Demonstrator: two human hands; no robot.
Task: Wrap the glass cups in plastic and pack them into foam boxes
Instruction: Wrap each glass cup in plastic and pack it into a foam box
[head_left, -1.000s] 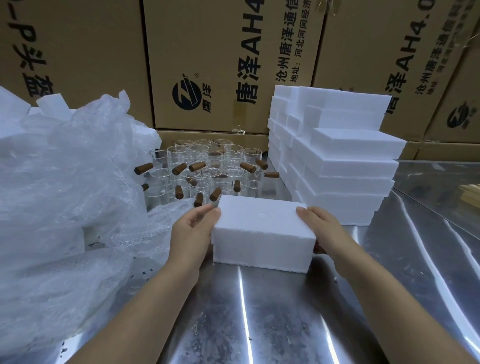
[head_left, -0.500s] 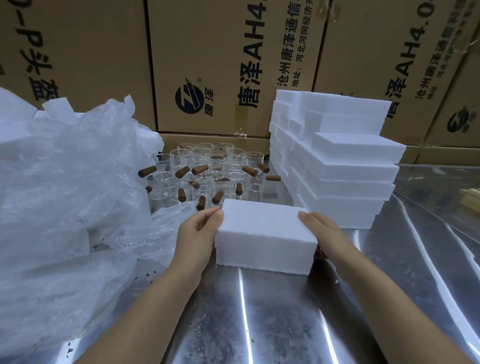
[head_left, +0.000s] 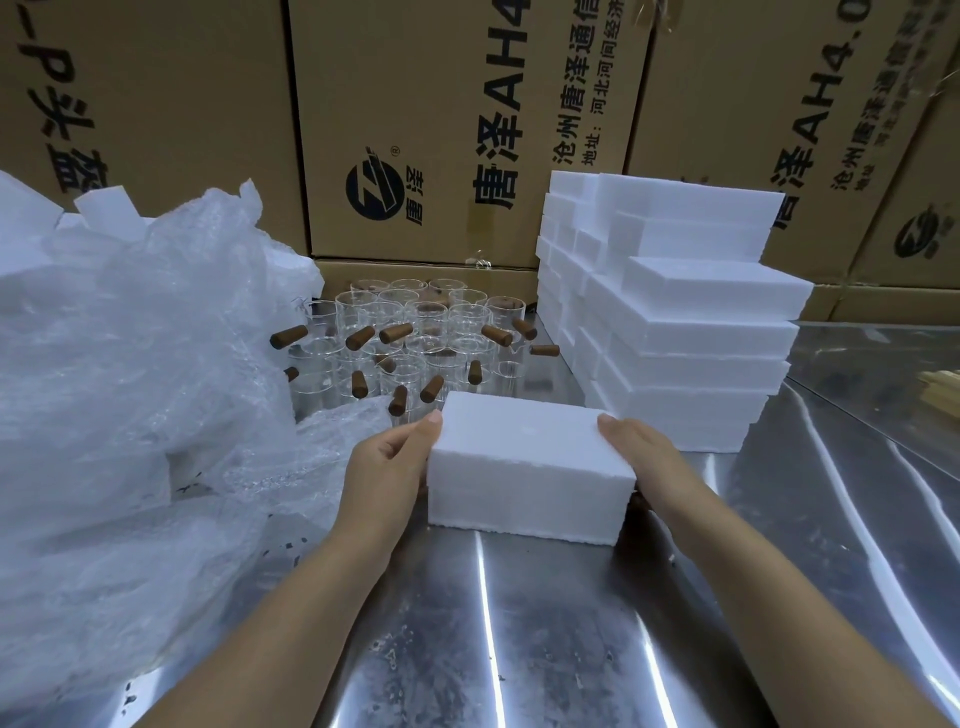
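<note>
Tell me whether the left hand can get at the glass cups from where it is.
Probably yes. The left hand grips the left end of the foam box, and the glass cups stand just beyond it, with only loose plastic sheet at their side. It must release the box first.

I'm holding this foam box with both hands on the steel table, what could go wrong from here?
The glass cups stand crowded right behind the foam box; sliding it forward could knock some over. The stack of foam boxes beside your right hand sits unevenly, so a bump might topple it onto the cups.
</note>
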